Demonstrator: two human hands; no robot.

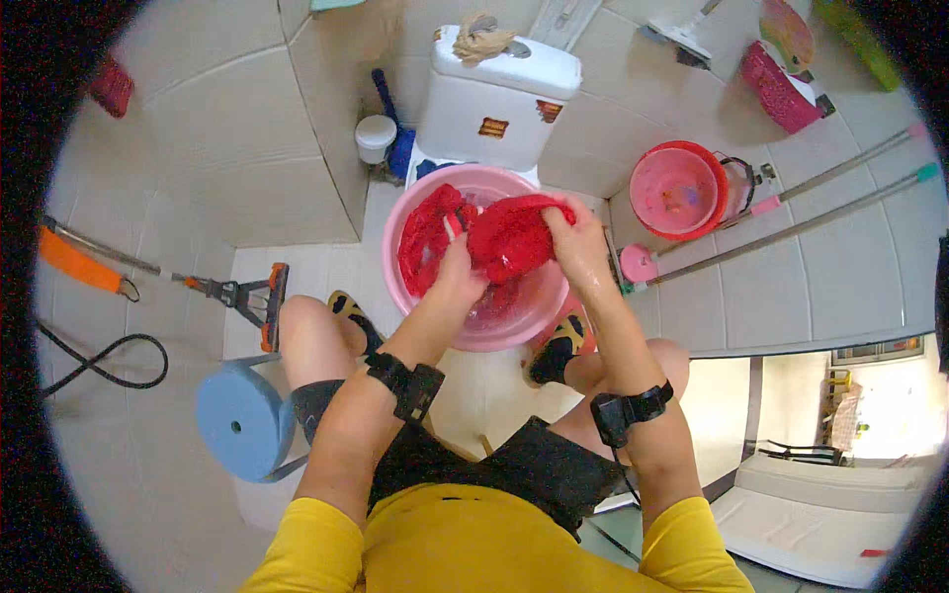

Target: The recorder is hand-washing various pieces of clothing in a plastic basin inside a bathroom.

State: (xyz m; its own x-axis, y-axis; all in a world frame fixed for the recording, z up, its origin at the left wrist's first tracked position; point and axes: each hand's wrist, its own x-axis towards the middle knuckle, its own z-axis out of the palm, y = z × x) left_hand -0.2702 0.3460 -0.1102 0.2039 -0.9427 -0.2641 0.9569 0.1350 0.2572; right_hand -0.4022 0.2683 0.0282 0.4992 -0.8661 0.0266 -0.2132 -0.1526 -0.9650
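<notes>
A wet red cloth (pixel 515 236) is stretched between my two hands over a pink plastic basin (pixel 395 276). My right hand (pixel 578 239) pinches its upper right edge, with the thumb on the near side. At the cloth's left end my left hand (pixel 461 268) grips it low, its fingers partly hidden. Just beyond those fingers shows a small white-and-red piece (pixel 452 226); whether it is trim or a separate thing I cannot tell. More red fabric (pixel 424 244) lies bunched on the basin's left side. Reddish water (pixel 511 315) shows in the near part.
A white toilet cistern (pixel 482 100) stands behind the basin. To the right are a red bucket (pixel 678 189) and two long poles (pixel 786 226) against the tiled wall. On the left are a squeeze mop (pixel 270 307) and a round blue stool (pixel 241 422). My feet flank the basin.
</notes>
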